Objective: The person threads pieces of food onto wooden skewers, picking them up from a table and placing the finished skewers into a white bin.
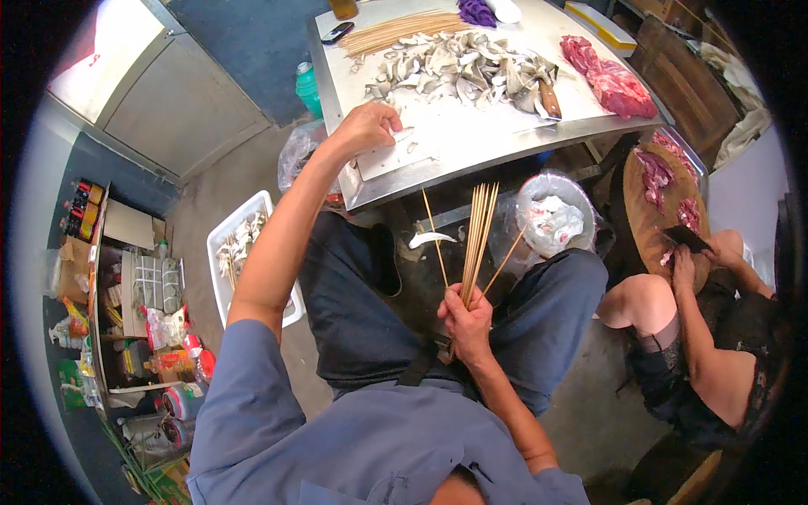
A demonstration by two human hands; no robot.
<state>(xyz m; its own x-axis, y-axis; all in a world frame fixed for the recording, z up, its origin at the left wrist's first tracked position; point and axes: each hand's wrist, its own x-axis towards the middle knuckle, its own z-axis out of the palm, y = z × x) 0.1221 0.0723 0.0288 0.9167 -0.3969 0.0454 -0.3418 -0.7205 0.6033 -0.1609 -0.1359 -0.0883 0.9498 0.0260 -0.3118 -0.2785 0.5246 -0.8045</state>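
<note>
My right hand (468, 319) grips a bundle of thin bamboo skewers (480, 237) above my lap, points up. One skewer leans out to the left and carries a white strip of mushroom (432, 238). Another skewer (507, 255) splays to the right. At the table's near left, my left hand (372, 127) has its fingertips pinched down beside a small mushroom piece (404, 134). Whether anything is between those fingers is hard to see. Beyond lies a wide heap of torn grey-white oyster mushrooms (454, 66).
On the metal-edged table (536, 136) lie loose skewers (404, 28), a wooden-handled knife (550, 101) and raw meat (612, 79). A lined bucket (590, 221) stands by my right knee, a white crate (221, 233) of skewered mushrooms at left. A co-worker's hands (685, 265) use a cleaver (687, 238) on a wooden board.
</note>
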